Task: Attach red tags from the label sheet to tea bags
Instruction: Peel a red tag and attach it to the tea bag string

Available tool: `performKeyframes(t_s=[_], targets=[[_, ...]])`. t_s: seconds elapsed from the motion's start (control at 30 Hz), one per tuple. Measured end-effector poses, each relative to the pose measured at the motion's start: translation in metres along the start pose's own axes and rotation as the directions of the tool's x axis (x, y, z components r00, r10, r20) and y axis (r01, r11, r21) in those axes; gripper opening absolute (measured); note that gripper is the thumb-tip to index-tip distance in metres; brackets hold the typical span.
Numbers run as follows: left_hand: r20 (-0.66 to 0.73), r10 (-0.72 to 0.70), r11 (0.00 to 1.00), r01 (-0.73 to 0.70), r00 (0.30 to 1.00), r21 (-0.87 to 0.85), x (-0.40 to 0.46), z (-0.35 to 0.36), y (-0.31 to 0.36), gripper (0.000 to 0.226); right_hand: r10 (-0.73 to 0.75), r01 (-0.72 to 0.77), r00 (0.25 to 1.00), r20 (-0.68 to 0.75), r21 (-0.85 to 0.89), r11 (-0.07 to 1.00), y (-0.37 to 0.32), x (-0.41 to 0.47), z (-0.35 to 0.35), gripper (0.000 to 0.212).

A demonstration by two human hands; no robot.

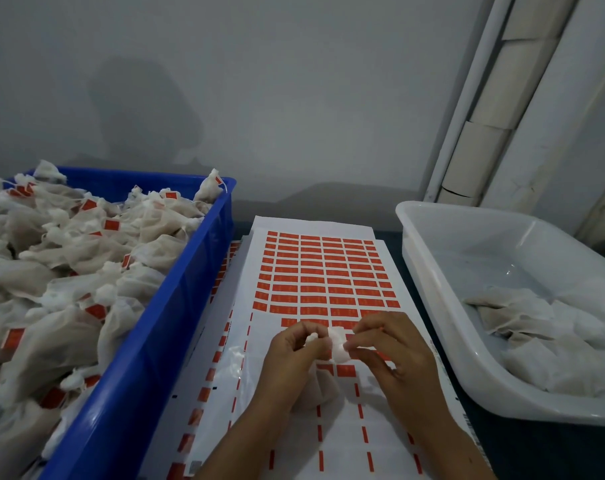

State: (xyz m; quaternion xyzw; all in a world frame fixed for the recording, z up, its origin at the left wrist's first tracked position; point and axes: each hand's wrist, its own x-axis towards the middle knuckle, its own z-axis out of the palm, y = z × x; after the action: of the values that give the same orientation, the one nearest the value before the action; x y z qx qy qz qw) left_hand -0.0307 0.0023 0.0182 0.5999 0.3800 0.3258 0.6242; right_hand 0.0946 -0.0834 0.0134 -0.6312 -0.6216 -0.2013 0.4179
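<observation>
Left hand and right hand both pinch the gathered top of one tea bag over the label sheet — its body hangs below. Print on the red tags is too small to read. Blue crate w/ tagged bags at left, white tub w/ untagged bags at right.

No legible text on red tags

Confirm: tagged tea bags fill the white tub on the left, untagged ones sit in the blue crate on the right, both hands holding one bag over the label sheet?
Bins swapped. The head view shows tagged tea bags in the blue crate on the left, untagged ones in the white tub on the right. The rest stands.
</observation>
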Motion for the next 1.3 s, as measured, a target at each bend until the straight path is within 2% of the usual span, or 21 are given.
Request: performKeyframes(t_s=[0.13, 0.23, 0.3, 0.4, 0.5, 0.73, 0.97, 1.3], targets=[[0.000, -0.030, 0.998, 0.030, 1.000, -0.059, 0.000, 0.000, 0.001, 0.019, -0.018, 0.018, 1.000, 0.023, -0.001, 1.000, 0.001, 0.001, -0.002, 0.047], [0.010, 0.003, 0.998, -0.002, 1.000, -0.055, 0.000, 0.000, 0.000, 0.015, 0.030, -0.031, 0.999, 0.032, 0.050, 0.998, -0.001, 0.002, -0.002, 0.050], [0.010, 0.029, 0.998, -0.029, 1.000, -0.047, 0.000, -0.001, 0.000, 0.009, 0.107, -0.113, 0.992, 0.062, 0.107, 0.988, -0.004, 0.001, -0.002, 0.048], [0.004, 0.061, 0.998, -0.061, 0.998, -0.017, 0.000, 0.000, -0.001, 0.006, 0.301, -0.333, 0.940, 0.160, 0.246, 0.910, -0.009, 0.001, -0.002, 0.005], [-0.004, 0.093, 0.995, -0.093, 0.996, 0.041, -0.001, 0.000, -0.001, 0.008, 0.417, -0.478, 0.875, 0.248, 0.291, 0.829, -0.011, 0.000, 0.001, 0.005], [-0.008, 0.097, 0.992, -0.096, 0.995, 0.081, 0.000, 0.000, -0.004, 0.010, 0.467, -0.544, 0.837, 0.285, 0.343, 0.766, -0.014, -0.001, 0.003, 0.011], [0.011, 0.108, 0.991, -0.108, 0.994, 0.079, 0.000, 0.000, -0.004, 0.009, 0.482, -0.556, 0.830, 0.281, 0.350, 0.754, -0.016, 0.000, 0.001, 0.006], [0.035, 0.114, 0.990, -0.117, 0.993, 0.076, -0.002, 0.001, -0.004, 0.010, 0.481, -0.562, 0.824, 0.299, 0.327, 0.760, -0.019, 0.001, 0.000, 0.014]])
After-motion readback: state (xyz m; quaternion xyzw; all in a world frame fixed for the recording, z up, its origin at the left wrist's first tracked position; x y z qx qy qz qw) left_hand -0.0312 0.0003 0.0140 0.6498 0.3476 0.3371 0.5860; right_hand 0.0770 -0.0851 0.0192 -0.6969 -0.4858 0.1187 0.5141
